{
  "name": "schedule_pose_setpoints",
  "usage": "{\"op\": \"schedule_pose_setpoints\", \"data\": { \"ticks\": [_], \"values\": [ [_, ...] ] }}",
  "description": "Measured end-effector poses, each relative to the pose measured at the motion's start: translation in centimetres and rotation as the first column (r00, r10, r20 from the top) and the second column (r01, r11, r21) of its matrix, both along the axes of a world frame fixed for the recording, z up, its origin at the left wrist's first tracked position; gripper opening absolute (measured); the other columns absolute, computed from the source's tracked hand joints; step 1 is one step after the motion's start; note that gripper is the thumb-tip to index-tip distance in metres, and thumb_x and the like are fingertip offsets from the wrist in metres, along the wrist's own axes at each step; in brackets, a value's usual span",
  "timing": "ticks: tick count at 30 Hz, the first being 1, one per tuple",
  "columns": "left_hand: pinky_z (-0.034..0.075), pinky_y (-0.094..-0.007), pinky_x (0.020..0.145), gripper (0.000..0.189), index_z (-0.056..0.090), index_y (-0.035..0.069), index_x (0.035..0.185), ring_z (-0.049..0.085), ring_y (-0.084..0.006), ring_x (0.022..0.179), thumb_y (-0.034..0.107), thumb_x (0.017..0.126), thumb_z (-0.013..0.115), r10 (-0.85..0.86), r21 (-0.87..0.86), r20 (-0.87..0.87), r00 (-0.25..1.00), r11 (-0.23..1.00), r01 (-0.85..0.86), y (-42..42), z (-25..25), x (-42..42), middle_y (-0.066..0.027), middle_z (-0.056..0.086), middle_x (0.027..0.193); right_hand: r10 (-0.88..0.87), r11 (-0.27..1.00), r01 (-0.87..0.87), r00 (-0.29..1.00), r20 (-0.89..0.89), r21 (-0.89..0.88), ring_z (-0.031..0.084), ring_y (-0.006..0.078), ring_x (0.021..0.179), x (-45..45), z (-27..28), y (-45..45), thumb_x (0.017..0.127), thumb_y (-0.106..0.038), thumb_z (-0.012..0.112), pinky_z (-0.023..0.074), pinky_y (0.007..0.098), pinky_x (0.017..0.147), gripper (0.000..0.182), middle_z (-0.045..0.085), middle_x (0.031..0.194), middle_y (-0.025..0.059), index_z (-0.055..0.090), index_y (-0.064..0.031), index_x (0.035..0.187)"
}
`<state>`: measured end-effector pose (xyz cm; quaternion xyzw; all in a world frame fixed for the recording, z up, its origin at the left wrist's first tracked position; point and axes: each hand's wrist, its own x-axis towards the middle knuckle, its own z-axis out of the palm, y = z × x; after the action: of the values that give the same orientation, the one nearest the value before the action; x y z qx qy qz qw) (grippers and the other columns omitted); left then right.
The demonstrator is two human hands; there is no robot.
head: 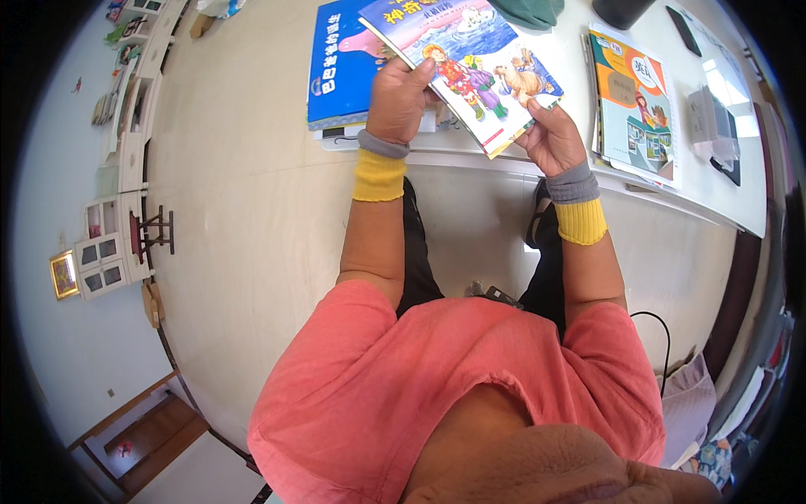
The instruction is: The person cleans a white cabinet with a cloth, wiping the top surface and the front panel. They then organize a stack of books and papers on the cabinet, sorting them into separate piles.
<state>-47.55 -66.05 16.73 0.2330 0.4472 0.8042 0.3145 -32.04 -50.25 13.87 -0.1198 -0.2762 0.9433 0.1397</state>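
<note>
Both hands hold a children's picture book (469,75), tilted, its illustrated cover facing up. My left hand (400,97) grips the left edge, thumb on the cover and fingers underneath. At the lower right corner, my right hand (551,138) pinches the book between thumb and fingers. Partly beneath it, on the left, lies a large blue book (346,69) on top of other items at the table edge. To the right of my right hand is a stack of books topped by a textbook (636,104) with an orange and teal cover.
The white table (711,189) carries a clear plastic box (711,123), a black phone-like object (684,30), a dark cylindrical container (620,9) and a green cloth-like item (532,11). A small dark wooden stool (154,230) stands by the far left cabinets (104,264).
</note>
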Motion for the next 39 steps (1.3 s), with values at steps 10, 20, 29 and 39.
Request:
{"op": "schedule_pose_setpoints", "data": {
  "ticks": [10, 20, 29, 39],
  "values": [
    [0.045, -0.0407, 0.092, 0.035, 0.042, -0.004, 0.120, 0.052, -0.0241, 0.109, 0.020, 0.094, 0.043, -0.141, 0.271, 0.009, 0.990, 0.953, 0.133, 2.5, -0.4, 1.0, -0.0142, 0.051, 0.120, 0.050, 0.976, -0.072, 0.993, -0.108, -0.207, 0.046, 0.0306, 0.118, 0.8, -1.1, 1.6, 0.089, -0.001, 0.046, 0.0432, 0.0469, 0.095, 0.043, 0.043, 0.128, 0.0175, 0.029, 0.0014, 0.128],
    [0.040, -0.0417, 0.098, 0.040, 0.035, 0.000, 0.128, 0.048, -0.0243, 0.116, 0.025, 0.097, 0.033, -0.025, 0.306, 0.086, 0.996, 0.952, -0.002, 2.1, -1.6, -0.2, -0.0131, 0.046, 0.128, -0.042, 0.992, 0.043, 0.999, -0.012, 0.117, 0.063, 0.0221, 0.089, 0.2, -0.5, 0.4, 0.088, -0.007, 0.052, 0.0564, 0.0342, 0.073, 0.028, 0.059, 0.103, 0.0147, 0.046, 0.0050, 0.112],
    [0.039, -0.0386, 0.097, 0.046, 0.035, 0.001, 0.128, 0.048, -0.0232, 0.115, 0.034, 0.096, 0.030, 0.163, 0.248, 0.142, 0.976, 0.949, -0.194, 2.5, -0.9, 0.4, -0.0119, 0.047, 0.126, 0.016, 0.986, -0.026, 0.998, 0.060, 0.163, 0.062, 0.0172, 0.080, 0.3, -0.6, -0.2, 0.089, -0.006, 0.051, 0.0553, 0.0302, 0.067, 0.025, 0.060, 0.101, 0.0109, 0.049, 0.0035, 0.112],
    [0.047, -0.0391, 0.088, 0.035, 0.044, 0.000, 0.116, 0.057, -0.0247, 0.102, 0.023, 0.091, 0.050, 0.177, 0.247, 0.131, 0.975, 0.947, -0.205, 2.9, -2.0, 0.3, -0.0135, 0.055, 0.112, -0.021, 0.966, -0.006, 0.995, 0.102, 0.258, 0.061, 0.0149, 0.078, 0.1, -0.7, -0.8, 0.086, -0.006, 0.057, 0.0558, 0.0274, 0.065, 0.024, 0.061, 0.097, 0.0087, 0.053, 0.0026, 0.108]
  ]
}}
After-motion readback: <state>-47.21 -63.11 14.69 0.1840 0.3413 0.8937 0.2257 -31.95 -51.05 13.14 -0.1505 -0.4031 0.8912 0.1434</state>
